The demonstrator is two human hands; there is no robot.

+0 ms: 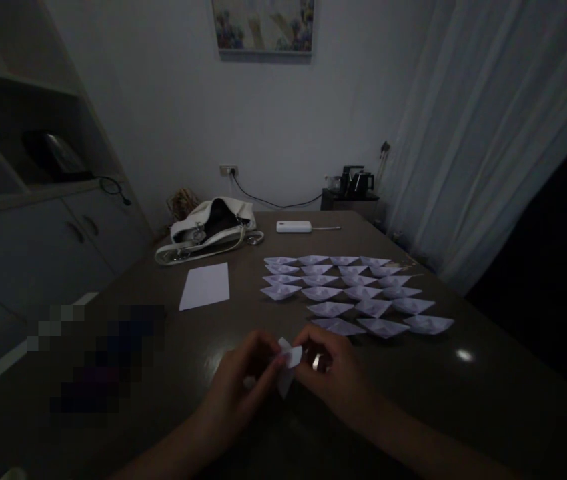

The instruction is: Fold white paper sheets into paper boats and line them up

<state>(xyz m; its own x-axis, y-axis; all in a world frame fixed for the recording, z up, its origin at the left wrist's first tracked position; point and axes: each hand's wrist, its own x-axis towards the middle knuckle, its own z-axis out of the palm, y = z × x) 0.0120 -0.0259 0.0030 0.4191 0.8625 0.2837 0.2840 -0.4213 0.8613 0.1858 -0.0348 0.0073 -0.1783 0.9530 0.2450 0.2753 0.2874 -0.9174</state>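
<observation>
A small folded paper (291,357) is held above the near part of the counter (413,393), pinched between the thumb and fingers of the left hand (243,373). Its right side is met by the bent fingertips of the right hand (333,367); whether it is pinched there cannot be told. Beyond, boats (361,293) are set out in rows, with a sheet (207,287) laid to their left.
</observation>
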